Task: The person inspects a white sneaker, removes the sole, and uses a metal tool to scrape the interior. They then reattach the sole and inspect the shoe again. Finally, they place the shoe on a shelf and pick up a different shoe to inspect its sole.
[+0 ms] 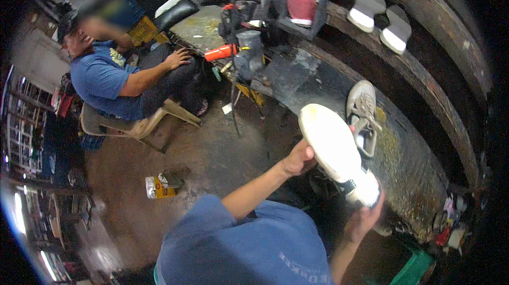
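Note:
A shoe (pixel 330 137) is held up in front of me, its bare pale sole turned upward and brightly lit. My left hand (pixel 298 158) grips its edge near the broad end, thumb on the side. Around the other end, my right hand (pixel 366 215) is wrapped from below and the right. Dark trim shows along the shoe's side near that hand; the rest of the upper is hidden. Just beyond, a grey lace-up shoe (pixel 363 110) lies on the dark bench, apart from my hands.
Two loose grey-and-white soles (pixel 395 33) rest on a wooden ledge. An orange tool (pixel 220 52) and a grey container (pixel 249 46) stand at the bench's far end. On the left, a person in blue (pixel 108 72) sits on a plastic chair. A yellow can (pixel 160 187) stands on the floor.

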The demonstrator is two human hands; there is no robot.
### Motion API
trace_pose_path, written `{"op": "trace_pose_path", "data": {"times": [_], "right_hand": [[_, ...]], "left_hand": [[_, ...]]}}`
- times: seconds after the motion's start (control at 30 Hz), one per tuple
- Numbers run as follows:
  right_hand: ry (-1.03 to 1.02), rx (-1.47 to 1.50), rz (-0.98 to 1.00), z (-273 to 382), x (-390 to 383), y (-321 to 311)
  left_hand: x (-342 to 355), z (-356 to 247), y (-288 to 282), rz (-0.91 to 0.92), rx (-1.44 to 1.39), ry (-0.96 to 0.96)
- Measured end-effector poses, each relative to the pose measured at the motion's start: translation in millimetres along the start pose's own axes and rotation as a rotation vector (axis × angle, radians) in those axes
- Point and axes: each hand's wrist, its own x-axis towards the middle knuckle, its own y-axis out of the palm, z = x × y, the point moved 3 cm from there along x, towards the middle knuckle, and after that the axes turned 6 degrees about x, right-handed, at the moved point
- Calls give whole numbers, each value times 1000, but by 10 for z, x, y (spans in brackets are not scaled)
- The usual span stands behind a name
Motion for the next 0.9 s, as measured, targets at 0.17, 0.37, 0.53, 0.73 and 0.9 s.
{"op": "trace_pose_path", "data": {"times": [0.17, 0.37, 0.53, 0.73, 0.9], "right_hand": [[4, 41, 102, -22, 7, 207], [22, -167, 192, 54, 83, 269], [-62, -197, 90, 94, 58, 229], [-189, -190, 29, 105, 53, 212], [-239, -223, 52, 100, 80, 172]], "left_hand": [[-71, -69, -12, 12, -92, 30], [-139, -102, -152, -65, 19, 28], [-184, 91, -187, -302, 183, -170], [-90, 218, -133, -152, 202, -161], [-120, 241, -145, -130, 217, -205]]}}
